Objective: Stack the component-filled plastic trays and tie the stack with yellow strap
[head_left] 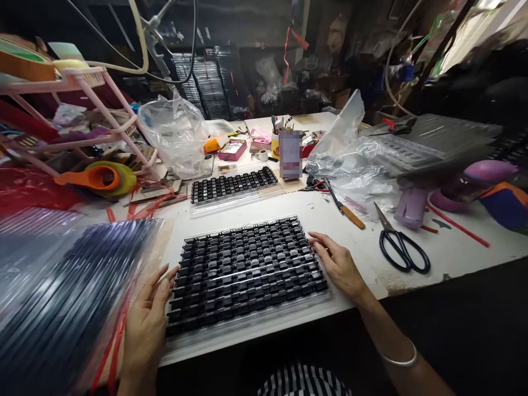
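Observation:
A clear plastic tray (251, 324) filled with rows of small black plastic parts (247, 264) lies near the front edge of the white table. My left hand (146, 316) grips the tray's left edge, its thumb and fingers close to the rim. At the opposite edge, my right hand (340, 267) holds the tray's right side with bent fingertips. The undersides of both hands' fingers are partly hidden. Behind this tray rests a second clear tray (239, 201) with similar black parts (235, 182).
Stacked plastic-wrapped trays (82, 286) tied with red string stand at left. Black-handled scissors (402, 247) and a wooden-handled tool (350, 214) lie at right. Further back are a phone-like upright screen (291, 155), clear plastic bags (173, 135) and a pink rack (99, 102).

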Demonstrator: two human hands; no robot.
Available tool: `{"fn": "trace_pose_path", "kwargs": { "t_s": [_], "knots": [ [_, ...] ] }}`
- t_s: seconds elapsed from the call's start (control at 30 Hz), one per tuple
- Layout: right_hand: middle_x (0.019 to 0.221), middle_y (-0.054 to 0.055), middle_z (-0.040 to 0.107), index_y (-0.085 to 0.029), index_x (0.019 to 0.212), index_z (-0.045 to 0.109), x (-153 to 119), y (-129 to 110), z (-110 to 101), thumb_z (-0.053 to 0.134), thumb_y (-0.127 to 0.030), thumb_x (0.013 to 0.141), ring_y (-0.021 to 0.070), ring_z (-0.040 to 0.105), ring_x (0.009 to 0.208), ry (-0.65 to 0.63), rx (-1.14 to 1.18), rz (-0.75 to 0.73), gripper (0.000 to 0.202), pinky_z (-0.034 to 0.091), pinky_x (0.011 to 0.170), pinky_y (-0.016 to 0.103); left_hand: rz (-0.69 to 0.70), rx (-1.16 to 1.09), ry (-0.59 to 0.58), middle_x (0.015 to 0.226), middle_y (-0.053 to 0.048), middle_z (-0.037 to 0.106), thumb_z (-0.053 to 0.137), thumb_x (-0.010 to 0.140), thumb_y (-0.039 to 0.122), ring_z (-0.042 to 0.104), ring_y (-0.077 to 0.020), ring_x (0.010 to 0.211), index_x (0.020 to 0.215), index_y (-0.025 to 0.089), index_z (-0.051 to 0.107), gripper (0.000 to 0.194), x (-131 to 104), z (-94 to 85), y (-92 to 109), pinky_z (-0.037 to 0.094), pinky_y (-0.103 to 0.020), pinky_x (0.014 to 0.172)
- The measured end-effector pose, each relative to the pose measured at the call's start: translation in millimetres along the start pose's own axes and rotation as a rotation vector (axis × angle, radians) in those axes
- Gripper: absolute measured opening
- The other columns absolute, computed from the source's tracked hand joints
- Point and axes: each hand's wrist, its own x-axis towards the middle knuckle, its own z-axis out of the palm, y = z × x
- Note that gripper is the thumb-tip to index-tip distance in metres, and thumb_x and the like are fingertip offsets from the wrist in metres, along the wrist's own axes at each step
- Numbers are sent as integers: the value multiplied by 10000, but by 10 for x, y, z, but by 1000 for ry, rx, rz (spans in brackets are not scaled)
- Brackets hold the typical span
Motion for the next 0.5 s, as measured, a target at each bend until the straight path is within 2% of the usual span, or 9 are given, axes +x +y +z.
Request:
{"fn": "trace_pose_path", "kwargs": {
  "t_s": [0.2, 0.37, 0.5],
  "knots": [
    [1122, 84, 635, -178, 1127, 585, -111, 153, 82, 391, -378, 901, 227, 592, 1033, 57, -53, -73, 358, 464, 942, 410, 68, 53, 3, 1175, -66, 636, 576, 784, 487, 535, -233, 1151, 1142, 226, 590, 443, 34, -21, -32, 340, -395, 1047],
    [1115, 49, 649, -239, 1157, 579, -125, 498, 155, 417, -459, 854, 269, 614, 1018, 126, -104, -129, 408, 490, 922, 472, 84, -18, 55, 1121, -128, 658, 576, 768, 471, 581, -257, 1096, 1146, 155, 578, 493, -82, -42, 4, 412, -391, 988],
    [1065, 24, 679, -240, 1141, 604, -73, 674, 208, 428, -426, 859, 243, 651, 957, 159, -129, -256, 381, 570, 813, 351, 76, -106, 123, 1119, -130, 659, 610, 735, 513, 574, -260, 1113, 1196, 167, 547, 580, -292, -63, -121, 420, -374, 986]
  ]
}}
